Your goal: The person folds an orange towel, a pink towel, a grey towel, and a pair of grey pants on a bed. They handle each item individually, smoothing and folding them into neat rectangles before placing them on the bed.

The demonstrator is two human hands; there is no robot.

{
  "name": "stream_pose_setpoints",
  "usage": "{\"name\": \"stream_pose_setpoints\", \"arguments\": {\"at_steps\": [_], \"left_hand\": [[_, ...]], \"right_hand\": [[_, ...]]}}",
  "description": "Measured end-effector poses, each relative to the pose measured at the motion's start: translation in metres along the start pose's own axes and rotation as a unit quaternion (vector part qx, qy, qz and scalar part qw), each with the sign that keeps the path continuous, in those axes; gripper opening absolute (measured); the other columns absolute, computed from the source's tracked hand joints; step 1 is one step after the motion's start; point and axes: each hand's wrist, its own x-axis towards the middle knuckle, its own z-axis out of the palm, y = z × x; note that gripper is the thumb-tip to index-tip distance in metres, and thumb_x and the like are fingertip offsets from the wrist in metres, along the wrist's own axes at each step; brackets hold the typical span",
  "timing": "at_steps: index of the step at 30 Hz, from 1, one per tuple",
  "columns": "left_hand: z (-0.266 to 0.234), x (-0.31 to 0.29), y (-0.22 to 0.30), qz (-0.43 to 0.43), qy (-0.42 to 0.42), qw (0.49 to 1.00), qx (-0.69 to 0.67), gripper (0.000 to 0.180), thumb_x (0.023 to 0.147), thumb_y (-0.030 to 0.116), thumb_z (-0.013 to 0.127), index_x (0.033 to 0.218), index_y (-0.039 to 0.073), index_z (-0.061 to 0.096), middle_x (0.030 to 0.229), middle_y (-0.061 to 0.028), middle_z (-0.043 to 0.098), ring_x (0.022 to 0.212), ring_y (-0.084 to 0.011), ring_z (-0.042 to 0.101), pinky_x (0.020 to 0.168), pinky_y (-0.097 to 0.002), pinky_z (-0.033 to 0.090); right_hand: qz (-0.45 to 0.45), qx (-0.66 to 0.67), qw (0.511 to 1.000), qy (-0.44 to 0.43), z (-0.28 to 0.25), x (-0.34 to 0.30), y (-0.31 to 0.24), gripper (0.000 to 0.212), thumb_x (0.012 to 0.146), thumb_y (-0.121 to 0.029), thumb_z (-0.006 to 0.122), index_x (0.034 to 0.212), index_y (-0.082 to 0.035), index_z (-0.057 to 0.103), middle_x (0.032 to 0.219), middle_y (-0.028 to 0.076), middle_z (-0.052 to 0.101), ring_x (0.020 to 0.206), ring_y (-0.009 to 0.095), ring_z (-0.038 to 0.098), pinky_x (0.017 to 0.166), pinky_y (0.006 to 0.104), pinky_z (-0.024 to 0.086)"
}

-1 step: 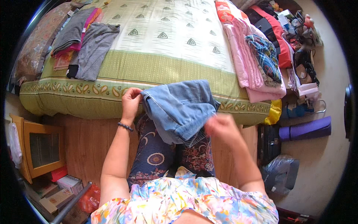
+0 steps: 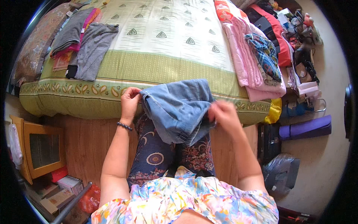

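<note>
A blue denim garment (image 2: 175, 108), partly folded and creased, hangs over my thighs at the near edge of the bed. My left hand (image 2: 129, 103), with a dark bead bracelet on the wrist, pinches its upper left corner between thumb and fingers. At the garment's right edge, my right hand (image 2: 225, 116) is closed on the cloth, somewhat smeared by motion. Striped cloth shows at the garment's lower right edge. Beneath it are my dark patterned trousers (image 2: 154, 158).
Folded clothes, including a striped garment (image 2: 93, 48), lie on the bed (image 2: 156, 67) at left. A pink quilt (image 2: 240, 56) with a plaid cloth (image 2: 263, 56) lies at right. A purple rolled mat (image 2: 305, 128) is beyond it; a wooden cabinet (image 2: 43, 145) stands at lower left.
My right hand has moved slightly up along the denim garment's right edge, and the cloth there has shifted. My left hand keeps its pinch in nearly the same place.
</note>
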Motion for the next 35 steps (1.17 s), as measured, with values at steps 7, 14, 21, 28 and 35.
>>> {"name": "stream_pose_setpoints", "arguments": {"at_steps": [7,14,21,28,35], "left_hand": [[0.001,0.002,0.011,0.009,0.003,1.000,0.029,0.013,0.081,-0.009,0.059,0.081,0.004,0.060,0.079,0.0017,0.062,0.072,-0.0059,0.057,0.066,-0.0205,0.048],[-0.012,0.001,0.008,0.070,0.027,0.993,0.089,0.016,0.079,-0.013,0.057,0.078,0.003,0.057,0.080,0.0012,0.058,0.071,-0.0069,0.054,0.066,-0.0212,0.048],[-0.007,-0.010,-0.002,-0.012,0.036,0.999,0.020,0.009,0.087,0.008,0.061,0.093,0.003,0.058,0.088,0.0002,0.059,0.080,-0.0089,0.056,0.073,-0.0227,0.049],[0.034,-0.041,0.049,-0.310,-0.098,0.911,-0.252,0.060,0.087,0.043,0.062,0.128,0.002,0.045,0.116,-0.0069,0.058,0.102,-0.0188,0.058,0.091,-0.0326,0.046],[0.052,-0.019,0.062,-0.280,-0.167,0.937,-0.126,0.055,0.079,0.025,0.067,0.123,-0.004,0.050,0.113,-0.0096,0.060,0.101,-0.0186,0.057,0.092,-0.0331,0.045]], "right_hand": [[-0.019,-0.309,0.931,0.196,-0.026,0.145,0.053,0.034,0.080,-0.033,0.065,0.075,0.000,0.064,0.071,0.020,0.062,0.065,0.032,0.060,0.060,0.0407,0.046],[-0.089,-0.244,0.905,0.337,-0.031,0.145,0.066,0.029,0.080,-0.023,0.065,0.065,0.000,0.056,0.060,0.018,0.056,0.056,0.033,0.054,0.054,0.0418,0.040],[-0.122,-0.153,0.931,0.307,-0.034,0.144,0.085,0.029,0.083,-0.029,0.067,0.078,-0.002,0.058,0.069,0.013,0.060,0.062,0.025,0.059,0.059,0.0358,0.046],[0.136,-0.119,0.983,0.042,-0.049,0.121,0.079,0.058,0.077,-0.047,0.071,0.105,0.003,0.060,0.090,0.010,0.064,0.080,0.015,0.058,0.071,0.0289,0.048],[0.075,0.233,0.968,-0.052,-0.049,0.096,0.046,0.047,0.079,-0.021,0.072,0.117,0.003,0.057,0.107,0.014,0.064,0.095,0.022,0.064,0.083,0.0364,0.053]]}}
